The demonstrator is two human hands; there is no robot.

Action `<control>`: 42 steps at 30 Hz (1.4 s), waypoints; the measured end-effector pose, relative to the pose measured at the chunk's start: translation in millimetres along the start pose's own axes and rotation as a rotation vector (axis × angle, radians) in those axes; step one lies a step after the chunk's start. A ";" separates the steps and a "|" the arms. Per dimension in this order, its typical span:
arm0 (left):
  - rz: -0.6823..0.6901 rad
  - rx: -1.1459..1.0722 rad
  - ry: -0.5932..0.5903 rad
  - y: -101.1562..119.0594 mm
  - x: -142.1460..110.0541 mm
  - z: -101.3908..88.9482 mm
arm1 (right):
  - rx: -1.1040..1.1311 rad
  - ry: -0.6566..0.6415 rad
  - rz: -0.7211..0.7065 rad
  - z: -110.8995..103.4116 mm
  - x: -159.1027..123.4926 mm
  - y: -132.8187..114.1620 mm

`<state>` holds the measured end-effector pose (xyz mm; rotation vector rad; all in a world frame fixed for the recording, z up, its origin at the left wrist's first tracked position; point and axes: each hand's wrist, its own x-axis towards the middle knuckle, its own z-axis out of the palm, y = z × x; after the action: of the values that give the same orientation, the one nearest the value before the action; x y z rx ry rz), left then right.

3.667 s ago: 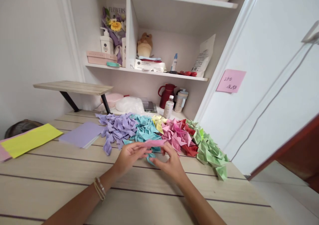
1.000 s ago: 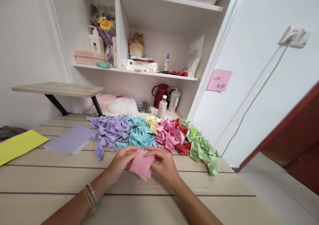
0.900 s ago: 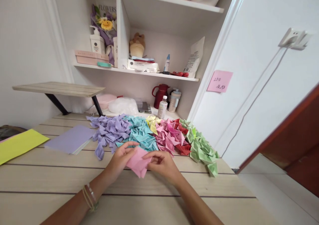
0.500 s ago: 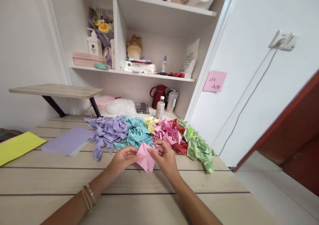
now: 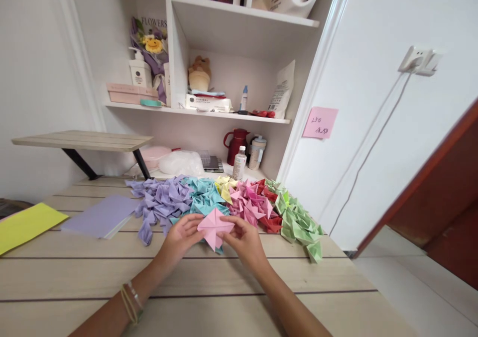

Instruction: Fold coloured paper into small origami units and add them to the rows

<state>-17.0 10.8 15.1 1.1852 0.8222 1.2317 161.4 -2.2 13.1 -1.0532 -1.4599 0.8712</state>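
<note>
Pink paper, creased into a many-pointed shape, is held up over the near-middle of the slatted table [image 5: 209, 287], and this folded piece [image 5: 214, 227] appears to be the one in progress. Left hand [image 5: 182, 237] pinches its left side between thumb and fingers; right hand [image 5: 244, 238] does the same on the right, so the two hands stand apart with the paper spanning them. Creases meet at its middle and flaps stick out around it — I judge most of the folding done, with shaping of the points perhaps left, though its underside is hidden.

Farther off, on the left, lie a flat yellow sheet [image 5: 32, 225] and, right of it, flat purple sheets [image 5: 99, 216] with paler ones under them; these look like stock not yet folded.

Beyond the hands, folded pieces are heaped by colour, from left to right: purple pieces [image 5: 168, 197], blue pieces [image 5: 203, 193], yellow pieces [image 5: 224, 187], pink pieces [image 5: 250, 202], red pieces [image 5: 271, 224] and green pieces [image 5: 300, 222]. Much is evidently done — too many overlap to count.

At the far side a clear bottle [image 5: 239, 164] stands behind the heaps, and on the right wall a pink note [image 5: 320, 123] reads "250" above smaller handwriting; whether that bears on the count, I cannot tell.
</note>
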 end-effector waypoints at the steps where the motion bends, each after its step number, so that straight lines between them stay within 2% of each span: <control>1: -0.014 -0.017 -0.030 0.3 -0.8 1.8 | 0.001 0.004 0.001 -0.1 0.1 0.3; 4: -0.038 -0.050 -0.082 0.4 -2.8 5.2 | 0.000 -0.007 0.000 -0.5 -0.2 0.2; 8: 0.011 -0.045 -0.043 -0.6 -0.8 1.4 | 0.003 0.037 -0.051 0.1 -1.4 -1.0; 11: 0.026 -0.026 -0.004 -2.4 3.3 -4.4 | 0.148 0.035 -0.033 1.9 -2.2 -3.5; 15: -0.001 0.017 0.043 -4.0 6.6 -7.8 | 0.349 -0.052 0.071 4.3 -3.4 -6.8; 18: -0.023 0.033 0.079 -1.8 5.8 -7.5 | 0.314 -0.076 0.082 4.1 -3.4 -5.6; 22: -0.047 0.051 0.099 4.7 2.2 -7.6 | 0.225 -0.045 0.078 2.3 -2.4 -3.8; 27: -0.041 0.082 0.128 6.3 0.8 -8.8 | 0.268 -0.025 0.109 2.6 -2.1 -7.4; 33: 0.030 0.002 0.060 -1.7 3.3 -11.5 | 0.409 -0.003 0.099 5.1 -3.2 -4.0; 37: 0.098 0.093 0.062 0.7 1.1 -11.6 | 0.321 -0.043 0.049 5.4 -4.1 -2.9; 40: 0.090 0.174 -0.014 1.4 -1.6 -8.4 | 0.237 -0.087 0.037 5.7 -4.6 -3.6; 42: 0.064 0.147 -0.074 -2.1 -2.5 -6.2 | 0.179 -0.104 0.032 6.0 -4.9 -3.7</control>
<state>-22.8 9.9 11.3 1.3772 0.8368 1.1873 155.0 -7.9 14.0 -0.9108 -1.4245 1.0726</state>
